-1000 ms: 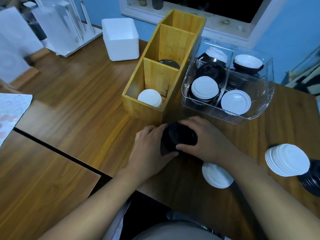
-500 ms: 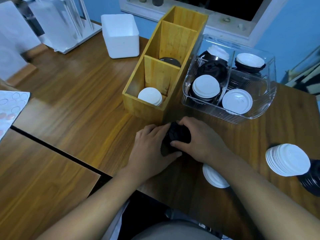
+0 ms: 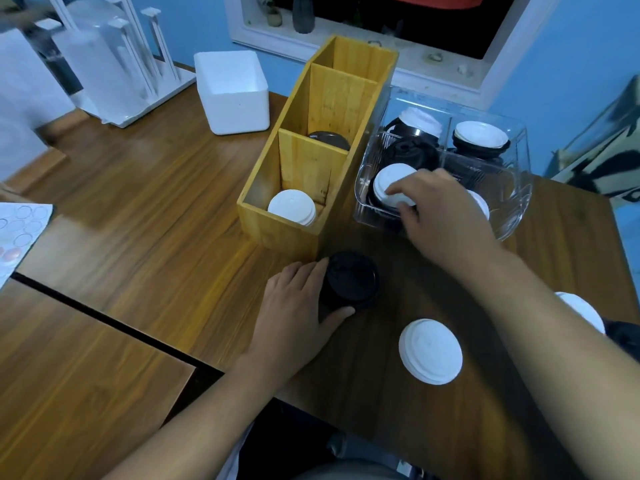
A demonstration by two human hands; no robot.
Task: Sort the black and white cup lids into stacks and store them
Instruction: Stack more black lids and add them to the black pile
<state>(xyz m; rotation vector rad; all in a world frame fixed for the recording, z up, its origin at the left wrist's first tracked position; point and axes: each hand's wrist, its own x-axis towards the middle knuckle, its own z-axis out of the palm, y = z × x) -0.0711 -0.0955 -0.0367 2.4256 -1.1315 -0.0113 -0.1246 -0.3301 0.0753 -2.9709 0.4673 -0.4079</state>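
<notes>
My left hand grips a stack of black lids standing on the table just in front of the wooden organiser. My right hand reaches into the clear plastic bin, its fingertips and thumb on the rim of a white lid that lies on black lids there. The organiser's near compartment holds white lids; its middle one holds black lids. A loose stack of white lids lies on the table near me.
More white and black lids lie in the bin's far compartments. Another white stack lies at the right edge, partly behind my forearm. A white box and a white rack stand at the back left.
My right hand left the black stack and moved up into the clear bin onto a white lid. My left hand stays on the black stack. The camera tilted upward.
</notes>
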